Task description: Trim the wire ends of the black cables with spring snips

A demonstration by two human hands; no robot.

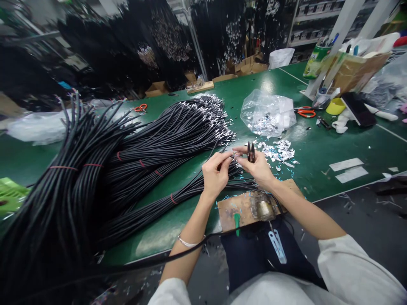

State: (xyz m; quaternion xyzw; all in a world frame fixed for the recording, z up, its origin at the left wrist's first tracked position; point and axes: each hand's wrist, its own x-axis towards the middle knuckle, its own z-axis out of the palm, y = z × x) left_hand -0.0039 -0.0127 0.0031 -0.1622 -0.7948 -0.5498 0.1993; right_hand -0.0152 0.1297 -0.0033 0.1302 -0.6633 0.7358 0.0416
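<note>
My left hand is closed, its thumb and forefinger pinching the end of a black cable at the middle of the view. My right hand meets it there, its fingertips closed on the same small wire end. Tucked in the right hand is a pair of snips, with two dark pointed blades standing up past the fingers. The wires between the fingertips are too small to make out. Just below both hands runs a red-banded bundle of black cables. White and blue scraps lie beside my right hand.
Large banded bundles of black cable fill the left. Behind my right hand is a clear plastic bag with scraps. Orange-handled scissors and a phone lie at right. A wooden board with a metal fixture sits at the table edge.
</note>
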